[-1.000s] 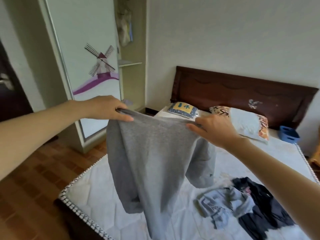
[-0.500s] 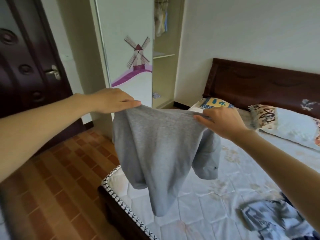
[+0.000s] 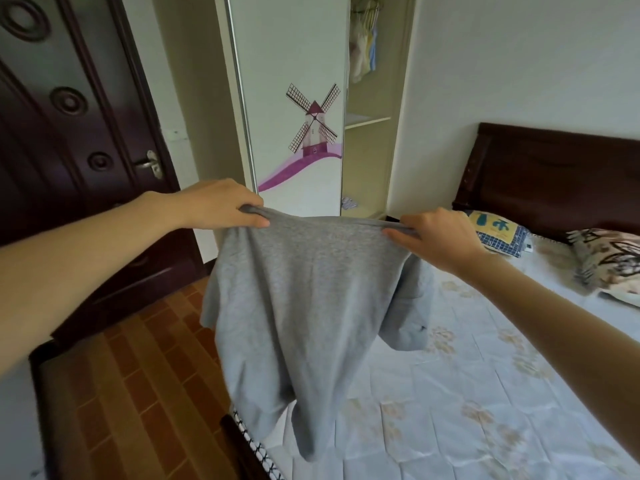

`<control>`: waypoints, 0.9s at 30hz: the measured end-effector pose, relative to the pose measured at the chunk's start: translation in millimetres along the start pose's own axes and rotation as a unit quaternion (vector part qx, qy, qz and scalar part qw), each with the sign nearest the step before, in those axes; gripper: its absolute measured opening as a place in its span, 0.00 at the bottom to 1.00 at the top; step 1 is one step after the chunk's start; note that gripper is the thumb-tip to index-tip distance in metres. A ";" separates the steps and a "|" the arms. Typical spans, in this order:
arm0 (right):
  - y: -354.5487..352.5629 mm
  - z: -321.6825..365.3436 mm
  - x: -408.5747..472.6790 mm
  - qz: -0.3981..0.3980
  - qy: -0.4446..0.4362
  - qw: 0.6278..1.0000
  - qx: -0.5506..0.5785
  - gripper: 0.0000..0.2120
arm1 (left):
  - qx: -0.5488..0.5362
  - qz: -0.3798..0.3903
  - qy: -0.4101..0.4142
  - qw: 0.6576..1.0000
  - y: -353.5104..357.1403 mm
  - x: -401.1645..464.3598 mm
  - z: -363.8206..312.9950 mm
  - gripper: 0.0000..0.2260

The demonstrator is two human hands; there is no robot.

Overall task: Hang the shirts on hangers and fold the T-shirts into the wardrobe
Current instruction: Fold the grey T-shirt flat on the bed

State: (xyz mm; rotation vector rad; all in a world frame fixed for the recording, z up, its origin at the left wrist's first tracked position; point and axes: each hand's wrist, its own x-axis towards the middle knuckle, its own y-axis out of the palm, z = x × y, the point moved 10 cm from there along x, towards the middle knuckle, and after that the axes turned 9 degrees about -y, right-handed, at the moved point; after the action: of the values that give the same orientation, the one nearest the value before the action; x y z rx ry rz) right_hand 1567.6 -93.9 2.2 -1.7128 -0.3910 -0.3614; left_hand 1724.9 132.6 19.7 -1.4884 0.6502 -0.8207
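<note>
A grey T-shirt [image 3: 304, 306] hangs in the air in front of me, above the bed's left edge. My left hand [image 3: 221, 206] pinches its top edge on the left, and my right hand [image 3: 436, 240] pinches the top edge on the right. The cloth is stretched between them and droops down, one sleeve dangling on the right. Straight ahead stands the wardrobe [image 3: 370, 140], its sliding door [image 3: 294, 98] with a windmill picture pushed aside. Inside I see a shelf, pale clothes on hangers [image 3: 363, 53] at the top, and a small folded item at the bottom.
The bed [image 3: 485, 393] with a pale quilted mattress fills the lower right, its dark headboard [image 3: 554, 174] behind. A folded blue checked cloth [image 3: 498, 230] and a patterned pillow [image 3: 609, 261] lie near the headboard. A dark door [image 3: 69, 150] is at left, over brown tiled floor [image 3: 145, 375].
My view has swung left, from the bed toward the wardrobe and door. Both hands still hold the grey T-shirt, now carried nearer the wardrobe. The clothes pile on the bed has left view.
</note>
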 end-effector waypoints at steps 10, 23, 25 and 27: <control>17.3 -49.4 44.0 0.030 0.041 0.998 -0.037 0.26 | -0.002 0.004 0.024 1.000 17.8 91.6 18.4 0.21; 18.3 -69.0 21.0 0.065 0.230 0.968 -0.079 0.23 | -0.030 0.012 0.171 0.985 38.0 201.6 -5.8 0.21; 15.3 -66.4 9.3 0.076 0.260 0.957 -0.100 0.25 | -0.038 0.015 0.201 0.979 38.7 209.2 -17.4 0.20; 8.9 -63.2 -3.5 0.089 0.285 0.947 -0.115 0.25 | -0.038 0.007 0.231 0.972 38.3 211.5 -33.6 0.19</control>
State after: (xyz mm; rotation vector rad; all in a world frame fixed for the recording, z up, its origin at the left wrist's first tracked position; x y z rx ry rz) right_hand 1567.1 -157.7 3.7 -1.7581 0.2373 -0.7662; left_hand 1824.9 -60.1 5.5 -1.3646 1.0466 -1.1566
